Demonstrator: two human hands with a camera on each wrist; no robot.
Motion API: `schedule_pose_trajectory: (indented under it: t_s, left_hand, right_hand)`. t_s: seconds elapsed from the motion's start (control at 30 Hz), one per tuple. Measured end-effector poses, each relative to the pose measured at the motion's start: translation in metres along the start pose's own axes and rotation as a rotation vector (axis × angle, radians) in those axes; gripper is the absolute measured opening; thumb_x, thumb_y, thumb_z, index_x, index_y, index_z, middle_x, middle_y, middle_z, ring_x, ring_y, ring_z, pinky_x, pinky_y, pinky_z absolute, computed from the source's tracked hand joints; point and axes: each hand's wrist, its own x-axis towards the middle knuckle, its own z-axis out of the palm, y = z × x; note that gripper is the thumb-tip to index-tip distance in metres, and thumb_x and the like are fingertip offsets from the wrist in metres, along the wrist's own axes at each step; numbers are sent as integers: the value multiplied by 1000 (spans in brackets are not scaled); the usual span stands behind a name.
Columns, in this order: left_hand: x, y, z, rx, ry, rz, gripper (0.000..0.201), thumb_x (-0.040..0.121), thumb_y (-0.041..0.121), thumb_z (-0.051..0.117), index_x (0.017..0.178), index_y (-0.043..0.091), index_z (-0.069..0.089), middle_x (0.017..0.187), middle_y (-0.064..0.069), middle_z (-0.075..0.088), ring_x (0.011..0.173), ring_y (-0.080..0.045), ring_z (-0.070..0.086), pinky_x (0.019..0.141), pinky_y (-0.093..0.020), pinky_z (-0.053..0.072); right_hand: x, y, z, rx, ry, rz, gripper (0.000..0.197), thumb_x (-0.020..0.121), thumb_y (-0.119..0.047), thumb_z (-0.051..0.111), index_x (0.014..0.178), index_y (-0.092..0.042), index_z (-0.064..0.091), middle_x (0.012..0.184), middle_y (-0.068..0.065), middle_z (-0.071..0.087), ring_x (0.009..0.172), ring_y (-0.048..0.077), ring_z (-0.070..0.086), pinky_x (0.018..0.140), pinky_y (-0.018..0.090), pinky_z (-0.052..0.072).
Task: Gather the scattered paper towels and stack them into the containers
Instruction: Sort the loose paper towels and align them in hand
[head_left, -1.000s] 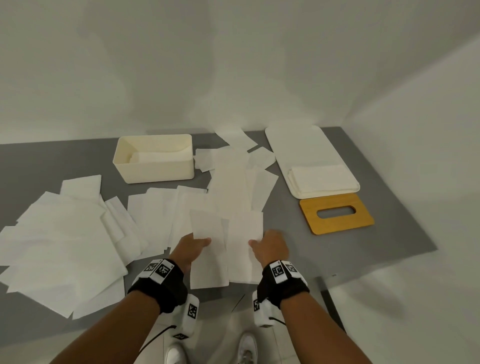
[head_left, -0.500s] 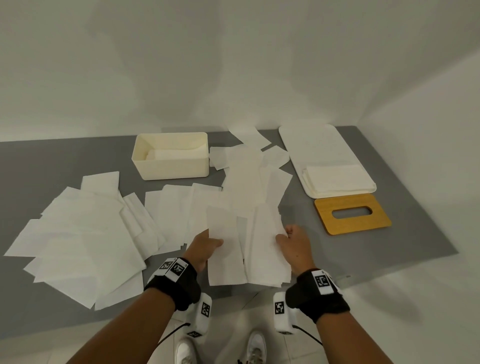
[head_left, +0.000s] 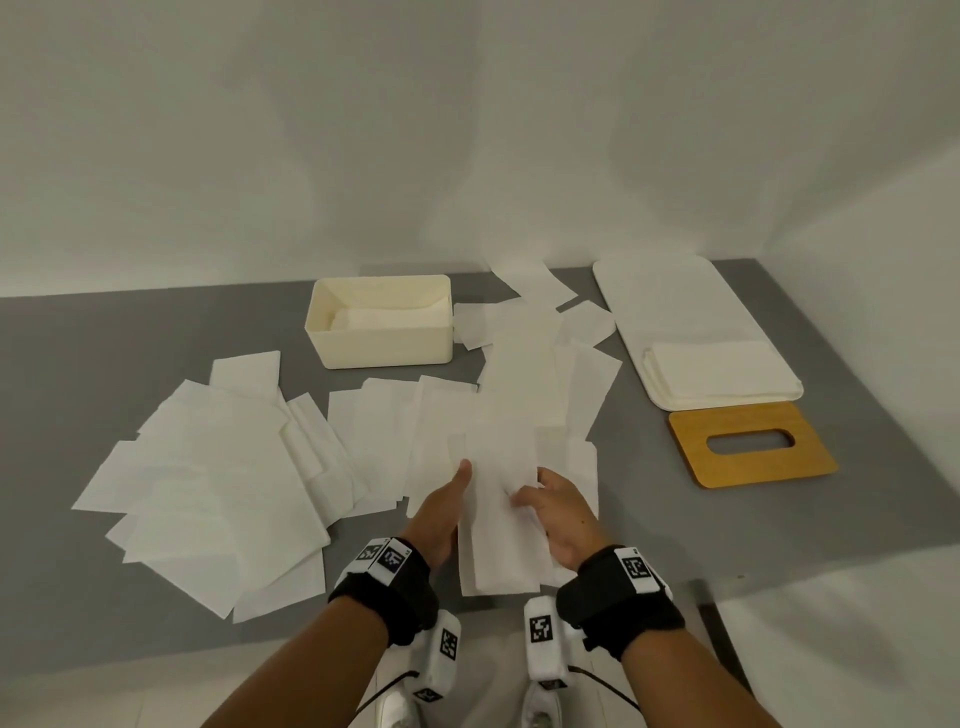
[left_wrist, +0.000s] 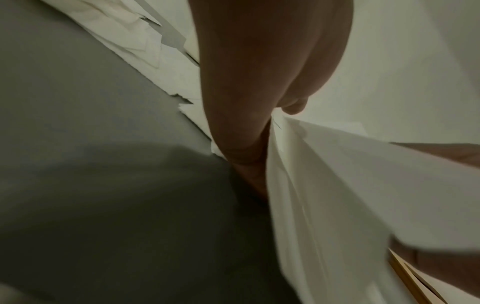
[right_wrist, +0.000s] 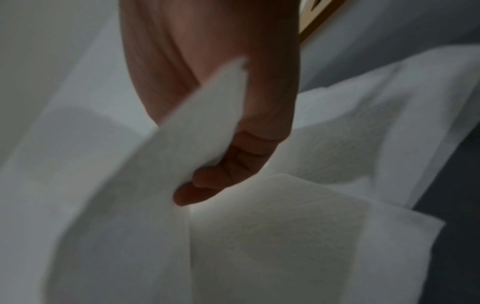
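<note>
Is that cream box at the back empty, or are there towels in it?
Not empty. The open cream box shows a low layer of paper towels on its floor, well below the rim.

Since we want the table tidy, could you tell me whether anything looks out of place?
Yes: loose paper towels lie overlapping and askew across the grey table instead of in the cream box. The wooden lid lies off to the right, on neither container.

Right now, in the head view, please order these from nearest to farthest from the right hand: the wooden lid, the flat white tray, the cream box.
From the right hand:
1. Wooden lid, to its right, just beyond it.
2. Flat white tray, behind the lid, far right.
3. Cream box, far and left; close to the tray's distance.
</note>
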Motion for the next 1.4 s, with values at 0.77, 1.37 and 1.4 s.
schedule_pose_trajectory:
  t_s: [0.77,1.37,1.4]
  left_hand:
    - [34,-13,-20,-19,99,-14,36,100,33,47,117,4,61,112,-15,67,103,-33,63,96,-43,49]
    - [33,-15,-12,31,137,9,43,101,39,43,125,7,58,126,-12,63,116,-31,59,107,-49,42]
    - [31,-14,-12,16,121,2,45,100,43,42,123,9,60,123,-12,65,114,-31,60,105,-50,43]
  right_hand:
    - [21,33,-53,-1067,646,-16,44,84,-47,60,112,-13,58,115,4,57,103,21,57,83,31,47]
    - [6,3,-18,-21,136,22,20,78,-9,71,92,-16,58,97,9,64,86,24,60,79,40,50]
    - [8,5,-10,-19,139,35,21,77,-9,71,92,-16,59,99,10,65,87,25,61,81,40,52]
